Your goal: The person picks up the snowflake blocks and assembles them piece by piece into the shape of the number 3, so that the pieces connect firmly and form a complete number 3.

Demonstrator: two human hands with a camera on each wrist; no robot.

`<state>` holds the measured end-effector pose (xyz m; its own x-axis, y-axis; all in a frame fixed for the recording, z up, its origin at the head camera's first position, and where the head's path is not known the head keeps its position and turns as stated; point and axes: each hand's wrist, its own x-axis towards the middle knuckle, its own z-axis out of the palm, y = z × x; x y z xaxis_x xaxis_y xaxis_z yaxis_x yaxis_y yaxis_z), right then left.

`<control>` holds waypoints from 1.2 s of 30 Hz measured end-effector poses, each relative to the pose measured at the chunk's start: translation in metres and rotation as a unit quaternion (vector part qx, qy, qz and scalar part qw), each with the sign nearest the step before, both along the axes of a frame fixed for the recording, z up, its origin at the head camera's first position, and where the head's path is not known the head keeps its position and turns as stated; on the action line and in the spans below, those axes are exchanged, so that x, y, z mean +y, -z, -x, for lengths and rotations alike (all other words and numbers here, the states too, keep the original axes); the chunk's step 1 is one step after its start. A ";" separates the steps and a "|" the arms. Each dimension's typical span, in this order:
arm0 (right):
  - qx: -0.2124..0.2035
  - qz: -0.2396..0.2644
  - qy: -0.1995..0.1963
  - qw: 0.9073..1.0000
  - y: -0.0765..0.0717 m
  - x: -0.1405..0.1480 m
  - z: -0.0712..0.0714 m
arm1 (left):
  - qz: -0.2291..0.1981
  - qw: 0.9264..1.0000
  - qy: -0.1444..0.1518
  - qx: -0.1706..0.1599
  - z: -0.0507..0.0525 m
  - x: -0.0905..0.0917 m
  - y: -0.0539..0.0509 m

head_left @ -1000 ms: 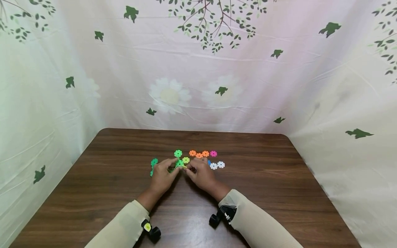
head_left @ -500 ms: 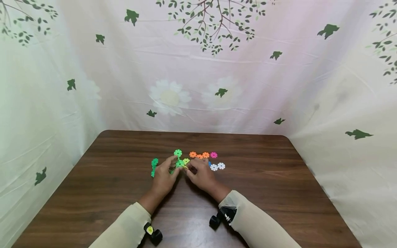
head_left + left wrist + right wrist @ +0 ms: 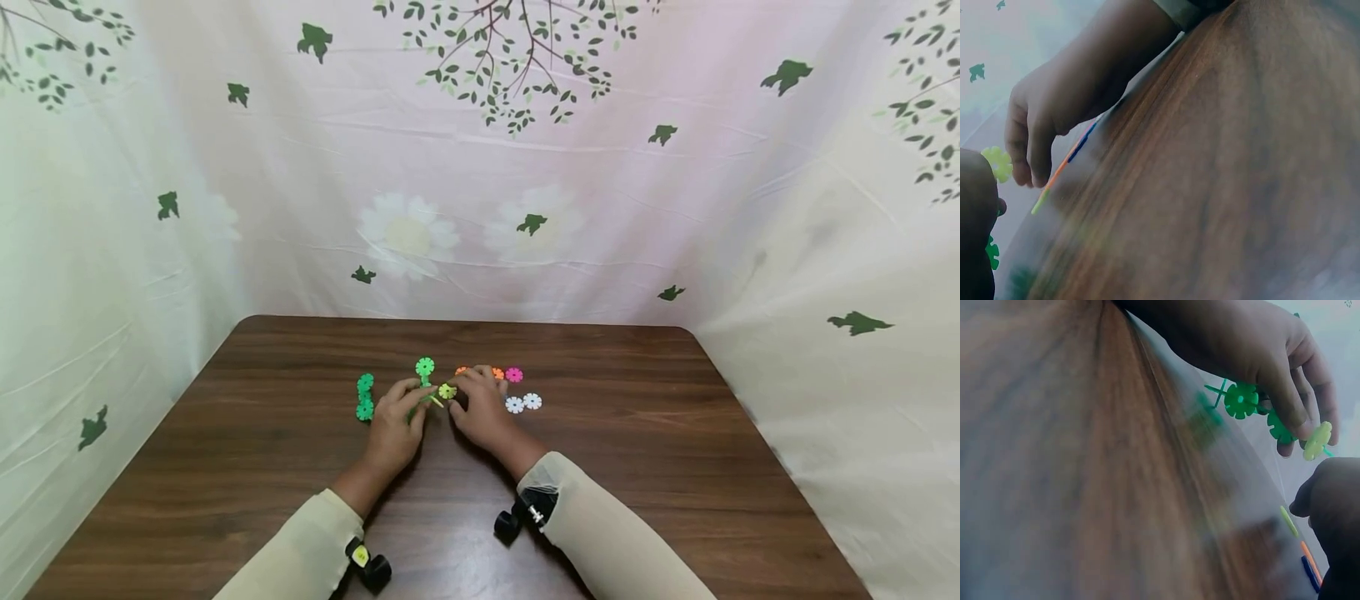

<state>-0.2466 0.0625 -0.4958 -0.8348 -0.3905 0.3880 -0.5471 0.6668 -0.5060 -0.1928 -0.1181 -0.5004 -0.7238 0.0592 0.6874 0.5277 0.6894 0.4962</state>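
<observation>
My left hand point(image 3: 395, 429) pinches a joined set of green notched discs point(image 3: 1241, 400) between thumb and fingers. At the end of that set stands a yellow-green disc point(image 3: 1317, 441), seen nearly edge-on in the head view. Just right of it, another yellow-green disc point(image 3: 447, 391) lies flat on the table. My right hand point(image 3: 483, 412) hovers beside this flat disc, fingers bent loosely downward and with nothing visible in them; its fingers hide part of the orange discs point(image 3: 498, 373). In the left wrist view, a gap shows between my right hand point(image 3: 1063, 103) and the held yellow-green disc point(image 3: 999, 164).
A joined green piece point(image 3: 364, 397) lies left of my left hand. Beyond the hands is a green disc point(image 3: 424, 367). Pink point(image 3: 513, 375) and white discs point(image 3: 532, 401) lie to the right. Patterned cloth point(image 3: 465, 167) hangs behind the brown table point(image 3: 637, 467).
My right hand has let go of the small yellow-green disc in my left hand and moved up slightly, over the orange discs. The held set has tilted in my left hand.
</observation>
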 end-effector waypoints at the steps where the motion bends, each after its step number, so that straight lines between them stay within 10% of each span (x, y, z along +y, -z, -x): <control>1: 0.000 -0.009 0.004 1.000 0.000 -0.002 0.002 | 0.001 1.000 0.000 0.000 0.001 -0.001 0.000; 36: 0.004 -0.068 -0.001 0.998 0.000 -0.007 0.001 | -0.010 1.000 0.002 -0.018 0.000 0.001 0.000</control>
<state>-0.2475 0.0555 -0.4958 -0.8311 -0.4417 0.3379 -0.5522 0.7275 -0.4072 -0.1926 -0.1167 -0.5004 -0.7478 0.0481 0.6622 0.5121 0.6766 0.5291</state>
